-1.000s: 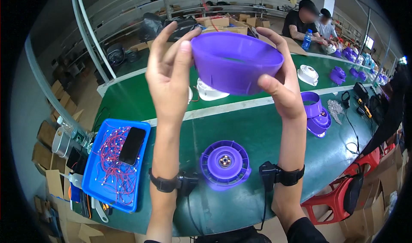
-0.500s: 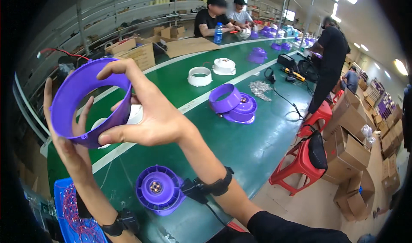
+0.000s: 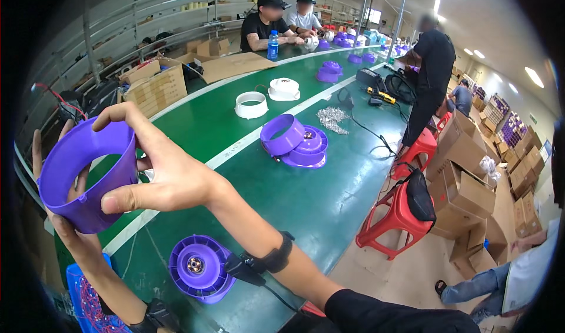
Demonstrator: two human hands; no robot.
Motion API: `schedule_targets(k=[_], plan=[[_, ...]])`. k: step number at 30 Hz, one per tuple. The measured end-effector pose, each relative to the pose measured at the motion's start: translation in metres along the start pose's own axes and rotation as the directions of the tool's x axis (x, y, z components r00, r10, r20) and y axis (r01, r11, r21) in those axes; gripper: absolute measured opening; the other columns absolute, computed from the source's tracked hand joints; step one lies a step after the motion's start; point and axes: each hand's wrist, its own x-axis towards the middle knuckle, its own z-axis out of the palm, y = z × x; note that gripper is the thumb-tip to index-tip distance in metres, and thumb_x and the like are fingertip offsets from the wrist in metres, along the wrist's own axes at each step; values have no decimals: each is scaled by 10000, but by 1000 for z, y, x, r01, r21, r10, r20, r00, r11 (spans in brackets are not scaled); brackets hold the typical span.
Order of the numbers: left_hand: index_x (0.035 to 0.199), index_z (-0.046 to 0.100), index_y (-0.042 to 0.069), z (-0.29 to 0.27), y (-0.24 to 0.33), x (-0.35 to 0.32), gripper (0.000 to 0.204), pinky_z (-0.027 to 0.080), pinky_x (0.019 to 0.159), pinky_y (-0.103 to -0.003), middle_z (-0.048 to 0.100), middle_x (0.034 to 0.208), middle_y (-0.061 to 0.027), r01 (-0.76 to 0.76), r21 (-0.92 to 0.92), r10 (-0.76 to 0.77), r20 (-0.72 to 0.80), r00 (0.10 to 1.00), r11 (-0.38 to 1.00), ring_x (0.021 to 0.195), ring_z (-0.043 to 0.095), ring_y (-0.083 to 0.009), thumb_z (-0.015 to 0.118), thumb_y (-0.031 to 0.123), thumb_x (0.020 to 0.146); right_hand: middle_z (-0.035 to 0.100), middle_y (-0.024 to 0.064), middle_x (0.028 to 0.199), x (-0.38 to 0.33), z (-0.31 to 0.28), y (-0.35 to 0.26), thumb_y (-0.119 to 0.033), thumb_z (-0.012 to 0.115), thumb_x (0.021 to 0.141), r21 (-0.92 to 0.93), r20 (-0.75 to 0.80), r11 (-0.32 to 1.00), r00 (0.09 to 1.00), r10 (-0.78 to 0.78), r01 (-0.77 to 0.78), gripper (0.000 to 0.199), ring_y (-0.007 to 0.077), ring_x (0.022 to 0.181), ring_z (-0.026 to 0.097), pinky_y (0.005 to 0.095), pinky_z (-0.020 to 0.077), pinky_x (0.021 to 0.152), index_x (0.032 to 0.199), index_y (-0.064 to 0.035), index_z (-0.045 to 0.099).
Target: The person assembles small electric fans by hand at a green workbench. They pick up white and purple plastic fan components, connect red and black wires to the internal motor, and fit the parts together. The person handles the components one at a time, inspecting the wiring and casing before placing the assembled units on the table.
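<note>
A purple plastic ring [image 3: 103, 186], open in the middle, is held up between both hands at the left. My right hand [image 3: 176, 177] is closed on its right side, thumb outside and fingers bent over the rim. My left hand [image 3: 70, 239] is behind and under its left side, partly hidden by it. A thin red wire [image 3: 65, 102] with a pale connector sticks up behind the ring; where it starts is hidden. Below my right forearm, a round purple fan housing [image 3: 203, 268] with a metal hub lies on the green table [image 3: 253, 215].
Another purple ring [image 3: 282, 134] leans on a purple housing [image 3: 309, 150]. White parts [image 3: 251, 105] sit on the green belt beyond. Metal bits [image 3: 333, 120] lie heaped near cables. A blue bin [image 3: 73, 280] holds red wires. Red stools [image 3: 394, 218], cartons and several people surround the line.
Both hands and the ring have shifted left and slightly down in the picture as the view turned right. A person in jeans has come into view at the lower right.
</note>
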Motion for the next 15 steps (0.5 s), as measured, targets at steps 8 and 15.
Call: schedule_targets(k=[8, 15], plan=[[1538, 241, 6, -20, 0, 3, 898, 365, 1144, -433, 463, 1466, -219, -52, 566, 143, -118, 983, 822, 1343, 478, -317, 617, 542, 923, 393, 264, 1423, 9, 22, 9, -430, 806, 788, 9, -187, 1000, 982, 6, -4, 1098, 319, 1281, 468, 413, 466, 1015, 1541, -22, 119], [1531, 257, -21, 16, 4, 0, 715, 286, 1177, -427, 374, 1539, -202, -231, 533, 296, -37, 955, 814, 1411, 389, -310, 444, 452, 1029, 517, 213, 1274, 14, 35, 19, -338, 869, 722, 120, -360, 985, 930, -77, 128, 1100, 293, 1189, 544, 399, 423, 1048, 1500, -6, 166]])
